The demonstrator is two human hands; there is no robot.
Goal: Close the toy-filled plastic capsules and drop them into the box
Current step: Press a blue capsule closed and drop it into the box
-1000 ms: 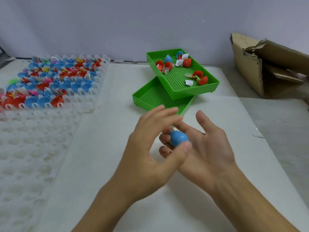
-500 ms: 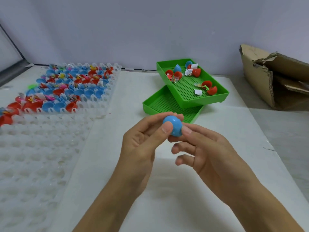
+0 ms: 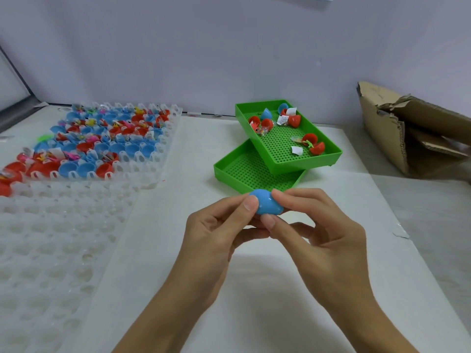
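Blue capsule [image 3: 266, 205] pinched between both grips: left hand [image 3: 219, 233] thumb on near side, right hand [image 3: 316, 235] fingertips opposite. I judge opposed squeeze seats halves. Cardboard box [image 3: 413, 138] far right of grip, well apart. Green tray [image 3: 288, 138] just beyond grip, over worktop [image 3: 254, 289].

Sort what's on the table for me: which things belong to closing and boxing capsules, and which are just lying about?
Part of the job:
- blue capsule, pinched between left hand and right hand
- open capsules with toys in the upper green tray
- filled clear tray of capsules
- cardboard box

Lying about:
- lower green tray
- unfilled clear tray
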